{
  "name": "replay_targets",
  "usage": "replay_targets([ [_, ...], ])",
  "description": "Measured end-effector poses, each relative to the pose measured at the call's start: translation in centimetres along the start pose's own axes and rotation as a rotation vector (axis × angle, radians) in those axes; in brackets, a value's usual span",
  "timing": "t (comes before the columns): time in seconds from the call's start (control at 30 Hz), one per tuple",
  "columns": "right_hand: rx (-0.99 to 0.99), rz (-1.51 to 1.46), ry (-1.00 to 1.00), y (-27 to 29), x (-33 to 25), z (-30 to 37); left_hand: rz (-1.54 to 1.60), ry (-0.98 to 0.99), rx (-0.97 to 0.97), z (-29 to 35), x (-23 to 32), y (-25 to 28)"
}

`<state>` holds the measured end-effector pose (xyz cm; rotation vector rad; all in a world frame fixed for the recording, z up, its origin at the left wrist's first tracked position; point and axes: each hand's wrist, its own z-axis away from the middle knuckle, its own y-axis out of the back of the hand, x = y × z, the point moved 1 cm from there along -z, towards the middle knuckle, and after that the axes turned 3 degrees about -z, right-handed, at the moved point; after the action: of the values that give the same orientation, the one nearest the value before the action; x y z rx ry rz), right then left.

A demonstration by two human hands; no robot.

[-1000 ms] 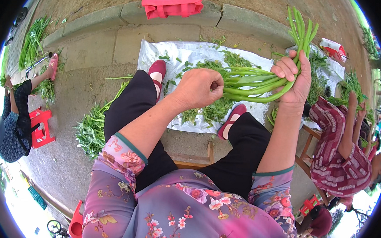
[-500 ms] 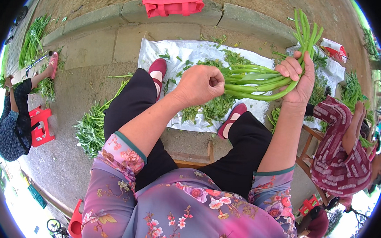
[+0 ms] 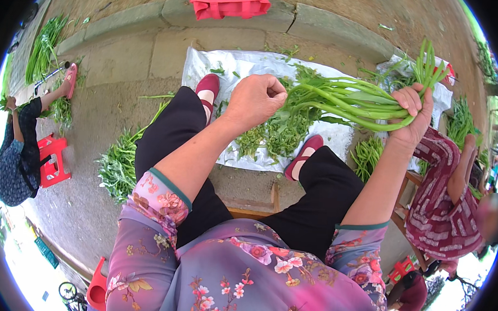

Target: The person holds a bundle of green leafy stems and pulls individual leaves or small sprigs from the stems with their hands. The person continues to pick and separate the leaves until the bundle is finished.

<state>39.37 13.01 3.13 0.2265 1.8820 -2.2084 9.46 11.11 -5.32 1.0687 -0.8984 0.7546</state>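
Observation:
My right hand [image 3: 411, 116] is wrapped round a bunch of long-stemmed leafy greens [image 3: 356, 99], held up over the right side of a white plastic sheet [image 3: 209, 60]. Bare, pale green stems rise above the fist, while the rest of the bunch stretches left and droops at its tips. Close to those tips, my left hand [image 3: 257, 102] has its fingers pinched together. What lies between them, if anything, is hidden. Below the hands, loose leaves [image 3: 281, 129] are heaped on the sheet between my red shoes.
Leafy greens [image 3: 119, 168] lie by my left leg, and a pile of cut stems [image 3: 367, 157] sits beside my right knee. A red bag [image 3: 230, 1] rests beyond the stone kerb [image 3: 345, 34]. People sit on both sides; a red stool [image 3: 53, 159] stands at left.
My right hand has moved right and slightly down with the greens. The bunch's tips now droop near my left hand, which has shifted slightly left and stays pinched.

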Motion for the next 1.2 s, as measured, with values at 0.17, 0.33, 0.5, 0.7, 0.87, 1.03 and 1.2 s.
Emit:
replay_targets([
  [0.17,-0.055,-0.049,0.060,0.3,-1.8,0.6,-0.055,0.029,-0.029,0.1,0.2,0.2],
  [0.33,-0.100,-0.091,0.055,0.6,-2.6,0.8,-0.199,-0.032,-0.126,0.4,-0.6,-0.1],
  [0.5,-0.106,-0.111,0.023,0.4,-1.6,0.6,-0.203,-0.015,-0.088,0.3,-0.3,-0.6],
  [0.7,-0.116,-0.121,-0.053,-0.5,0.6,0.1,-0.124,-0.054,-0.019,0.1,0.3,-1.6],
  [0.87,-0.115,-0.088,-0.074,-0.5,1.0,-0.2,-0.120,-0.015,-0.043,0.2,1.0,-1.9],
  [1.03,-0.087,-0.097,-0.100,-0.5,1.2,-0.3,-0.136,-0.054,-0.034,0.2,0.8,-2.2],
  [1.2,-0.063,-0.083,-0.062,-0.3,0.7,-0.1,-0.027,-0.053,-0.024,0.0,0.2,-2.0],
])
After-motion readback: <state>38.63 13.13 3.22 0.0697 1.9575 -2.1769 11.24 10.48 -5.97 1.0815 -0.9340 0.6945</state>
